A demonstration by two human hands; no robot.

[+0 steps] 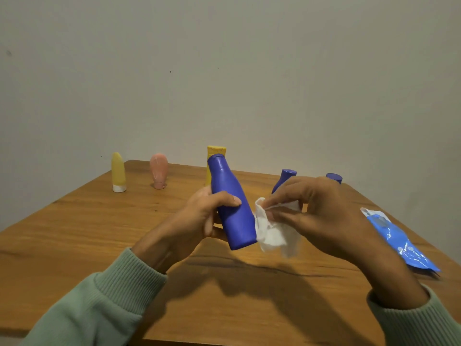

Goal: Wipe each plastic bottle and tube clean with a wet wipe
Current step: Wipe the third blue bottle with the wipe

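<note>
My left hand (199,218) grips a tall blue plastic bottle (232,203) around its middle, tilted with the cap end up and away, held above the wooden table (99,233). My right hand (311,213) pinches a crumpled white wet wipe (274,233) that touches the bottle's lower right side. Standing at the far edge are a yellow tube (118,172), a pink tube (158,174), a yellow bottle (214,152) partly hidden behind the blue one, and two more blue bottles (285,177) (334,177) mostly hidden behind my right hand.
A blue wet-wipe pack (399,238) lies flat near the table's right edge. A plain wall rises right behind the far edge. Green sleeves cover both my forearms at the bottom of the view.
</note>
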